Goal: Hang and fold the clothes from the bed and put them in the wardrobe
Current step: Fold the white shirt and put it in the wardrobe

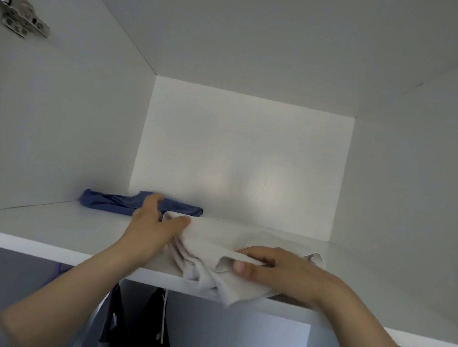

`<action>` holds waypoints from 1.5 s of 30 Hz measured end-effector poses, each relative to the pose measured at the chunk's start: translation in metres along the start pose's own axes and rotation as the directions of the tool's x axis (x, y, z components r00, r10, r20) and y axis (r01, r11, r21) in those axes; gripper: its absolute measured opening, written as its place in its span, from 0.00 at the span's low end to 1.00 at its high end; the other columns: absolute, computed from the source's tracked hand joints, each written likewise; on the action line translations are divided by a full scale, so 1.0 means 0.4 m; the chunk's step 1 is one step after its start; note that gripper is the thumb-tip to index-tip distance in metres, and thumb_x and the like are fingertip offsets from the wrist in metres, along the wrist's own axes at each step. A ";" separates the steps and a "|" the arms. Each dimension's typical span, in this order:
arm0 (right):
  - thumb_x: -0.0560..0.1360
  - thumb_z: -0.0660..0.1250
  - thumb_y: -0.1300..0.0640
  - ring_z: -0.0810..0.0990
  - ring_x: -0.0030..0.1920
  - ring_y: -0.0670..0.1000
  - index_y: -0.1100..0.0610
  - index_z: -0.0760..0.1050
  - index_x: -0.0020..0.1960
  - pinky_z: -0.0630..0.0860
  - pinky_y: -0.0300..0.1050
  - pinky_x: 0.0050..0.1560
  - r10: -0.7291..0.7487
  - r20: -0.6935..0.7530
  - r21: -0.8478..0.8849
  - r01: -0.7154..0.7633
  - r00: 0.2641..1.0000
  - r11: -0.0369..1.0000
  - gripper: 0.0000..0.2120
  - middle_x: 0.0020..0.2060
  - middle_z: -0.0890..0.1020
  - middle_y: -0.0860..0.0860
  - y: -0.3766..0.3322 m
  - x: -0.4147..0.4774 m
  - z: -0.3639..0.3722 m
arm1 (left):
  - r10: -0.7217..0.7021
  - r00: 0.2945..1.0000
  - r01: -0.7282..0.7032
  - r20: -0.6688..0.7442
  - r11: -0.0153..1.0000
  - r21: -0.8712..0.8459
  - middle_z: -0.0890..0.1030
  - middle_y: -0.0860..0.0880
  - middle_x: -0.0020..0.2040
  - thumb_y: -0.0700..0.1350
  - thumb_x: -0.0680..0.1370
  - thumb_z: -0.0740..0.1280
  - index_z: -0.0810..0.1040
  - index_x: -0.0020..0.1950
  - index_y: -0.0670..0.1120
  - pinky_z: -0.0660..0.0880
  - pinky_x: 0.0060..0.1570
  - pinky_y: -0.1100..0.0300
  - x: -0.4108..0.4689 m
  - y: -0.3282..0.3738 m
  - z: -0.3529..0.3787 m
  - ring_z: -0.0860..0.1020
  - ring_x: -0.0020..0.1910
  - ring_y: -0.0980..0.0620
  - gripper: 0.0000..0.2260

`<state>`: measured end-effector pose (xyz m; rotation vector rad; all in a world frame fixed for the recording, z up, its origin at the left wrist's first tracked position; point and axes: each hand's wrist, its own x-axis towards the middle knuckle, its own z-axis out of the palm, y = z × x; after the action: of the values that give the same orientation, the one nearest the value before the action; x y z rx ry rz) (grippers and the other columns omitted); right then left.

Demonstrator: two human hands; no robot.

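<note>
Because the white laminate wardrobe shelf [40,227] runs across the middle of the frame well above the arms, the likeliest trouble is a judgement about reach: the pale beige folded cotton garment [210,261] sits at the lower centre with one corner drooping past the shelf's front edge, so if it is let go where it is, that overhang may drag the bundle off, and a shove from one side only could undo the fold. Behind it, at centre left, the crumpled blue fabric garment [119,202] lies at the back of the shelf and could be bunched against the wall if the beige one is pushed deep. Below the shelf, dark clothes [154,329] hang at the bottom centre. The left hand [150,227] rests its thumb on the beige garment's far left edge, fingers loosely together and reaching over the blue cloth; the right hand [270,269] has thumb and fingers pinched on a fold at the garment's right
</note>
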<state>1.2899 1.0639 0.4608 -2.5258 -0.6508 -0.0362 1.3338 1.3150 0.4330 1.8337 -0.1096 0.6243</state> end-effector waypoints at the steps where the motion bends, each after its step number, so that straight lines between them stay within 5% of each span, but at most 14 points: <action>1: 0.60 0.61 0.19 0.79 0.58 0.41 0.34 0.79 0.54 0.72 0.48 0.66 0.008 0.006 0.004 -0.008 1.000 1.000 0.30 0.53 0.82 0.39 0.010 0.004 -0.015 | 0.024 0.999 -0.027 0.048 0.998 0.063 0.66 0.48 0.68 0.50 0.76 0.70 0.62 0.74 0.52 0.69 0.61 0.56 0.001 0.001 0.000 0.71 0.62 0.49 0.30; 5: 0.55 0.59 0.16 0.80 0.56 0.43 0.45 0.82 0.55 0.69 0.46 0.69 0.074 0.011 0.029 -0.074 0.997 0.997 0.43 0.53 0.84 0.42 0.021 0.014 -0.057 | 0.076 0.947 -0.149 0.311 0.964 0.219 0.65 0.53 0.73 0.47 0.76 0.69 0.70 0.71 0.56 0.63 0.65 0.61 -0.007 0.011 0.011 0.67 0.68 0.54 0.24; 7: 0.58 0.55 0.17 0.79 0.44 0.47 0.55 0.79 0.44 0.72 0.46 0.56 0.129 -0.021 -0.047 -0.130 0.991 0.990 0.43 0.43 0.84 0.47 0.010 0.017 -0.064 | 0.069 0.935 -0.163 0.349 0.955 0.248 0.70 0.55 0.68 0.50 0.75 0.69 0.73 0.68 0.58 0.65 0.59 0.63 -0.016 0.016 0.011 0.70 0.63 0.56 0.21; 10: 0.62 0.51 0.18 0.72 0.35 0.47 0.49 0.72 0.30 0.65 0.45 0.42 0.128 -0.122 -0.175 -0.149 0.984 0.973 0.35 0.31 0.74 0.42 -0.032 0.011 -0.038 | 0.088 0.932 -0.197 0.352 0.937 0.287 0.72 0.56 0.64 0.55 0.74 0.71 0.74 0.63 0.62 0.66 0.50 0.69 -0.021 0.014 0.007 0.72 0.56 0.59 0.19; 14: 0.65 0.64 0.24 0.78 0.49 0.35 0.35 0.79 0.53 0.73 0.33 0.49 -0.097 -0.133 0.057 0.106 0.986 0.993 0.24 0.48 0.82 0.33 -0.060 -0.024 0.019 | 0.114 0.920 -0.234 0.375 0.928 0.292 0.71 0.56 0.59 0.61 0.70 0.72 0.76 0.56 0.65 0.66 0.45 0.73 -0.024 0.008 0.007 0.72 0.53 0.64 0.15; 16: 0.68 0.70 0.32 0.74 0.54 0.32 0.37 0.75 0.63 0.68 0.27 0.49 -0.113 -0.115 -0.074 0.105 0.987 0.992 0.25 0.54 0.77 0.30 -0.049 -0.037 0.033 | 0.118 0.915 -0.251 0.385 0.914 0.317 0.72 0.56 0.59 0.63 0.70 0.71 0.78 0.55 0.64 0.66 0.48 0.70 -0.023 0.008 0.009 0.73 0.54 0.63 0.15; 22: 0.78 0.63 0.58 0.80 0.53 0.50 0.57 0.80 0.56 0.72 0.42 0.53 -0.055 -0.130 -0.381 0.001 0.990 0.925 0.10 0.51 0.83 0.50 -0.012 -0.022 -0.006 | 0.158 0.902 -0.287 0.401 0.914 0.286 0.73 0.60 0.55 0.65 0.70 0.70 0.81 0.49 0.65 0.65 0.46 0.72 -0.035 0.014 0.018 0.73 0.52 0.66 0.11; 26: 0.78 0.66 0.52 0.77 0.57 0.43 0.43 0.77 0.61 0.71 0.37 0.58 0.005 -0.129 -0.232 -0.035 0.992 0.972 0.12 0.55 0.81 0.39 0.053 -0.014 -0.034 | 0.202 0.863 -0.371 0.463 0.876 0.309 0.72 0.66 0.59 0.65 0.70 0.70 0.78 0.53 0.65 0.65 0.52 0.72 -0.044 0.013 0.031 0.71 0.57 0.67 0.14; 31: 0.62 0.60 0.20 0.67 0.63 0.34 0.28 0.66 0.67 0.62 0.32 0.58 0.055 -0.080 -0.093 -0.062 0.995 0.994 0.35 0.60 0.68 0.26 0.083 0.004 -0.030 | 0.182 0.846 -0.424 0.502 0.800 0.424 0.80 0.56 0.49 0.63 0.74 0.67 0.79 0.49 0.55 0.73 0.52 0.59 -0.019 0.023 0.040 0.77 0.49 0.57 0.13; 34: 0.69 0.52 0.23 0.66 0.56 0.20 0.22 0.70 0.56 0.59 0.18 0.54 0.070 -0.078 -0.012 -0.071 0.995 0.997 0.18 0.52 0.68 0.17 0.085 0.031 -0.013 | 0.178 0.822 -0.493 0.540 0.698 0.520 0.77 0.55 0.45 0.59 0.78 0.63 0.74 0.41 0.54 0.72 0.45 0.61 0.002 0.027 0.062 0.75 0.45 0.55 0.11; 36: 0.74 0.51 0.28 0.64 0.54 0.19 0.25 0.69 0.59 0.57 0.15 0.51 0.073 -0.054 -0.026 -0.075 0.996 0.997 0.16 0.54 0.66 0.17 0.090 0.057 -0.017 | 0.143 0.807 -0.514 0.574 0.649 0.561 0.75 0.56 0.44 0.57 0.80 0.61 0.68 0.38 0.57 0.69 0.42 0.63 0.018 0.029 0.071 0.75 0.46 0.55 0.12; 39: 0.78 0.52 0.33 0.59 0.72 0.37 0.38 0.62 0.74 0.52 0.32 0.67 0.102 -0.010 -0.076 -0.102 0.995 0.992 0.26 0.72 0.62 0.34 0.123 0.105 -0.031 | 0.058 0.775 -0.550 0.629 0.552 0.627 0.75 0.52 0.62 0.57 0.82 0.57 0.74 0.57 0.56 0.70 0.60 0.57 0.061 0.027 0.085 0.74 0.61 0.50 0.10; 41: 0.79 0.53 0.34 0.56 0.76 0.42 0.40 0.59 0.76 0.50 0.36 0.69 0.100 0.026 -0.135 -0.096 0.995 0.986 0.28 0.76 0.59 0.39 0.136 0.143 -0.039 | 0.024 0.779 -0.582 0.626 0.400 0.708 0.62 0.49 0.76 0.58 0.83 0.53 0.62 0.76 0.53 0.63 0.71 0.51 0.091 0.019 0.102 0.64 0.73 0.46 0.22; 45: 0.82 0.52 0.40 0.59 0.67 0.38 0.44 0.59 0.77 0.51 0.21 0.56 0.038 0.064 -0.148 -0.028 0.997 0.989 0.24 0.73 0.63 0.40 0.167 0.218 -0.054 | 0.002 0.802 -0.568 0.598 0.311 0.762 0.49 0.51 0.80 0.58 0.83 0.51 0.45 0.79 0.57 0.57 0.75 0.49 0.153 -0.002 0.142 0.53 0.78 0.47 0.26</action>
<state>1.3996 1.0418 0.4600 -2.6888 -0.6539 0.0122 1.4071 1.2776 0.4485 3.1806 -0.5770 0.4457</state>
